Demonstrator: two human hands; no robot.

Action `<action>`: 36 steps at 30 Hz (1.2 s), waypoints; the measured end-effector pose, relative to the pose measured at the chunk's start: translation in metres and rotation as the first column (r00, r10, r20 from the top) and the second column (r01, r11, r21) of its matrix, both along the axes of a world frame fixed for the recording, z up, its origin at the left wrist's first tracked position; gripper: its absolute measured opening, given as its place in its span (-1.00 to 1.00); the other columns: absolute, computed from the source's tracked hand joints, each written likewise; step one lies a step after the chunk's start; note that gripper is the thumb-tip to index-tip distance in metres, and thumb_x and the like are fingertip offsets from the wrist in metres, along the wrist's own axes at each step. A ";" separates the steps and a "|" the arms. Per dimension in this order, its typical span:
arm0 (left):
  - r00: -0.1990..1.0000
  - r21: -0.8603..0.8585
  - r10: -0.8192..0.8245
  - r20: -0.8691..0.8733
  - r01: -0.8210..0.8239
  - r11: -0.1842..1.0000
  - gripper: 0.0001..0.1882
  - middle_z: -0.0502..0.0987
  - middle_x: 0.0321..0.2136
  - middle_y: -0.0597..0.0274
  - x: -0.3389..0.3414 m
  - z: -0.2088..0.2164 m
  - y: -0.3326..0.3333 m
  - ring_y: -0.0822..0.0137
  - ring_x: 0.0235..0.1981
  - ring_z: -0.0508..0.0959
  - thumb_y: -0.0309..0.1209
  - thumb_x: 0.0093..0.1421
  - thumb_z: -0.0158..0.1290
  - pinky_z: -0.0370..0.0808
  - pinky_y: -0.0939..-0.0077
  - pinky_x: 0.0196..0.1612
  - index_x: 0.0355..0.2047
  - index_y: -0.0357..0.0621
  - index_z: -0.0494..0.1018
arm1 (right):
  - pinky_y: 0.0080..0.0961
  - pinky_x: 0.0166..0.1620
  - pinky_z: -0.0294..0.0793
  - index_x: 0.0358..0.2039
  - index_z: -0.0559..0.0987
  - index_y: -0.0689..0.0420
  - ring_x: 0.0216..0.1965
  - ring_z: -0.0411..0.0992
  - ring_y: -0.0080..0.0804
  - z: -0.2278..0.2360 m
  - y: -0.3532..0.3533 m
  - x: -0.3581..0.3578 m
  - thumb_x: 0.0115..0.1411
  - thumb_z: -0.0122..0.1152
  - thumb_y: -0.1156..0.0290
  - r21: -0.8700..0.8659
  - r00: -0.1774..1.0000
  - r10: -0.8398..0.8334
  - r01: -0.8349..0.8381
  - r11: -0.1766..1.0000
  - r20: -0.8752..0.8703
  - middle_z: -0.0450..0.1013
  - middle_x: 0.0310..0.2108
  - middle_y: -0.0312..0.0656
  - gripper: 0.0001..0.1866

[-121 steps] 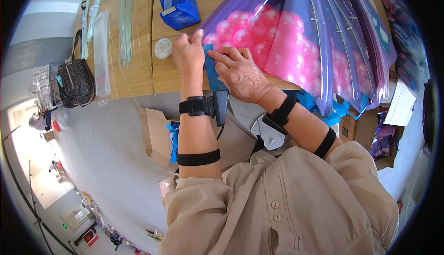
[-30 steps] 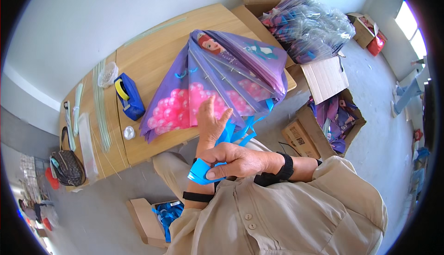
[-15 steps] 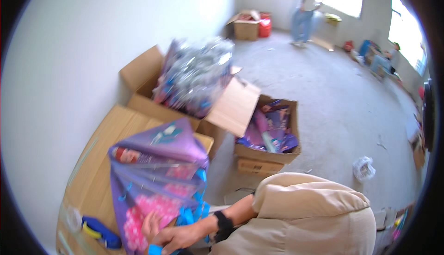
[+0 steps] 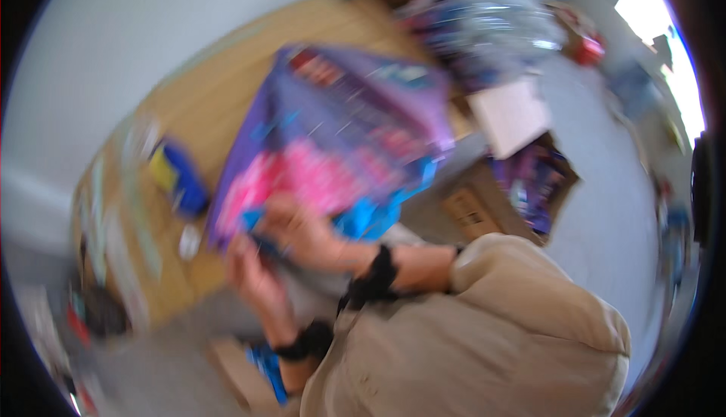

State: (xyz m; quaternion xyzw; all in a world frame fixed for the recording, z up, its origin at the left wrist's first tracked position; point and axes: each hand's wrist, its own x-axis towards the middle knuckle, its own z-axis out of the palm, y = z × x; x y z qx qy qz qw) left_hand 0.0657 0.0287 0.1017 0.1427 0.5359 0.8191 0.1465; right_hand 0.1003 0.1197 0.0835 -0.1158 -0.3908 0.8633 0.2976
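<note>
A purple printed kite [image 4: 333, 114] with pink patches, thin rods and blue ribbon strips [image 4: 370, 217] lies across the wooden table. At its near left corner, my left hand [image 4: 257, 277] has its fingers closed on the edge. My right hand [image 4: 302, 237] pinches the same edge just to the right, beside a short blue strip. Both hands are blurred, so the exact fingertip grip is hard to make out. Black bands circle both wrists.
On the table [image 4: 174, 258] lie a blue and yellow tool [image 4: 180, 179] and a small white object [image 4: 190, 242]. Beyond stand a heap of clear-wrapped goods [image 4: 491, 27] and an open carton [image 4: 484, 201] of purple items. Another carton [image 4: 234, 372] is below left.
My view has swung left and down, so the boxes now appear farther right. My left hand and forearm have come fully into view. The hands remain at the kite's near corner.
</note>
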 end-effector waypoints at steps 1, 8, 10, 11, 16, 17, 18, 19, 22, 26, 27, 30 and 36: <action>0.993 -0.102 0.115 -0.033 -0.117 0.988 -0.93 0.37 -0.53 0.50 -0.004 -0.013 -0.001 0.62 -0.50 0.31 -0.48 0.18 0.06 0.22 0.71 -0.48 -0.38 -0.20 0.50 | -0.64 -0.42 0.22 -0.51 0.40 0.08 -0.42 0.17 -0.72 0.004 0.012 0.008 0.20 0.12 0.49 0.495 0.981 -0.073 -0.027 0.869 0.182 0.20 -0.53 -0.50 -0.85; 0.980 -0.340 0.186 -0.076 -0.201 0.919 -0.92 0.42 -0.55 0.42 -0.011 -0.022 -0.037 0.63 -0.52 0.32 -0.54 0.10 0.13 0.24 0.73 -0.44 -0.44 -0.32 0.50 | -0.72 -0.49 0.16 -0.49 0.51 0.12 -0.55 0.16 -0.77 -0.017 -0.013 -0.002 0.16 0.21 0.43 0.205 0.936 0.228 -0.287 0.936 0.269 0.28 -0.60 -0.50 -0.89; 0.976 -0.260 0.216 0.011 -0.206 0.943 -0.91 0.44 -0.54 0.39 -0.015 -0.030 -0.041 0.61 -0.51 0.34 -0.55 0.08 0.15 0.27 0.74 -0.42 -0.46 -0.34 0.49 | -0.73 -0.49 0.19 -0.45 0.54 0.14 -0.56 0.20 -0.75 -0.026 -0.021 -0.007 0.16 0.21 0.42 0.126 0.915 0.255 -0.306 0.944 0.311 0.33 -0.60 -0.47 -0.91; 0.973 -0.205 0.224 0.048 -0.210 0.956 -0.95 0.47 -0.52 0.39 -0.017 -0.032 -0.042 0.60 -0.47 0.38 -0.61 0.05 0.16 0.31 0.74 -0.34 -0.48 -0.31 0.49 | -0.73 -0.47 0.24 -0.46 0.55 0.14 -0.55 0.24 -0.74 -0.031 -0.023 -0.009 0.17 0.20 0.42 0.080 0.912 0.278 -0.315 0.946 0.301 0.36 -0.59 -0.46 -0.90; 0.972 -0.235 0.228 0.061 -0.208 0.949 -0.93 0.46 -0.53 0.38 -0.021 -0.038 -0.040 0.61 -0.49 0.36 -0.57 0.06 0.17 0.30 0.74 -0.38 -0.46 -0.33 0.49 | -0.71 -0.56 0.16 -0.53 0.53 0.17 -0.61 0.18 -0.72 -0.046 -0.026 -0.015 0.12 0.23 0.46 -0.013 0.907 0.273 -0.284 0.959 0.319 0.32 -0.65 -0.43 -0.88; 0.970 -0.242 0.230 0.078 -0.205 0.948 -0.91 0.46 -0.53 0.37 -0.022 -0.039 -0.039 0.62 -0.51 0.35 -0.55 0.07 0.16 0.29 0.75 -0.41 -0.45 -0.34 0.48 | -0.70 -0.56 0.16 -0.54 0.53 0.17 -0.61 0.18 -0.72 -0.047 -0.025 -0.015 0.12 0.24 0.46 0.010 0.905 0.275 -0.294 0.956 0.325 0.33 -0.65 -0.43 -0.88; 0.970 -0.248 0.228 0.087 -0.201 0.948 -0.91 0.46 -0.53 0.37 -0.022 -0.040 -0.039 0.62 -0.51 0.35 -0.55 0.07 0.16 0.29 0.75 -0.41 -0.45 -0.34 0.48 | -0.70 -0.56 0.16 -0.54 0.53 0.17 -0.61 0.18 -0.72 -0.048 -0.026 -0.016 0.12 0.24 0.46 0.002 0.902 0.274 -0.292 0.957 0.333 0.33 -0.65 -0.43 -0.88; 0.970 -0.280 0.236 0.063 -0.209 0.937 -0.90 0.46 -0.53 0.37 -0.021 -0.039 -0.038 0.60 -0.50 0.37 -0.55 0.06 0.18 0.30 0.73 -0.39 -0.45 -0.34 0.49 | -0.71 -0.55 0.16 -0.54 0.53 0.17 -0.61 0.18 -0.72 -0.048 -0.027 -0.018 0.12 0.24 0.46 0.010 0.905 0.269 -0.288 0.958 0.329 0.33 -0.65 -0.43 -0.87; 0.966 -0.300 0.259 0.012 -0.244 0.922 -0.88 0.47 -0.52 0.37 -0.026 -0.052 -0.039 0.58 -0.48 0.38 -0.54 0.04 0.21 0.30 0.71 -0.36 -0.44 -0.34 0.51 | -0.71 -0.55 0.16 -0.55 0.53 0.16 -0.61 0.19 -0.71 -0.058 -0.030 -0.022 0.12 0.24 0.45 0.003 0.903 0.276 -0.293 0.956 0.329 0.33 -0.65 -0.43 -0.87; 0.968 -0.211 0.247 0.039 -0.234 0.949 -0.86 0.47 -0.53 0.36 -0.034 -0.070 -0.040 0.57 -0.47 0.37 -0.54 0.03 0.22 0.30 0.69 -0.34 -0.42 -0.35 0.51 | -0.69 -0.54 0.17 -0.55 0.54 0.15 -0.60 0.19 -0.70 -0.072 -0.029 -0.027 0.13 0.23 0.44 -0.108 0.884 0.314 -0.295 0.949 0.346 0.35 -0.64 -0.42 -0.86; 0.967 -0.212 0.249 0.044 -0.235 0.949 -0.86 0.47 -0.53 0.36 -0.035 -0.073 -0.041 0.57 -0.47 0.37 -0.54 0.03 0.22 0.30 0.69 -0.34 -0.42 -0.35 0.51 | -0.69 -0.54 0.17 -0.55 0.54 0.15 -0.60 0.19 -0.70 -0.076 -0.029 -0.028 0.13 0.23 0.44 -0.110 0.882 0.316 -0.297 0.949 0.351 0.35 -0.64 -0.42 -0.86; 0.954 -0.162 0.277 0.114 -0.257 0.953 -0.91 0.47 -0.54 0.35 -0.036 -0.075 -0.039 0.59 -0.51 0.36 -0.61 0.01 0.20 0.29 0.73 -0.37 -0.46 -0.34 0.50 | -0.70 -0.46 0.30 -0.53 0.50 0.08 -0.52 0.28 -0.74 -0.084 -0.025 -0.028 0.20 0.15 0.43 -0.127 0.860 0.375 -0.353 0.927 0.346 0.35 -0.56 -0.47 -0.85; 0.947 -0.214 0.308 0.095 -0.283 0.935 -0.91 0.46 -0.56 0.37 -0.046 -0.082 -0.048 0.58 -0.51 0.37 -0.57 0.03 0.20 0.31 0.72 -0.37 -0.48 -0.30 0.50 | -0.74 -0.44 0.25 -0.51 0.48 0.06 -0.50 0.27 -0.74 -0.088 -0.026 -0.032 0.21 0.14 0.44 -0.111 0.882 0.353 -0.335 0.936 0.313 0.34 -0.56 -0.48 -0.86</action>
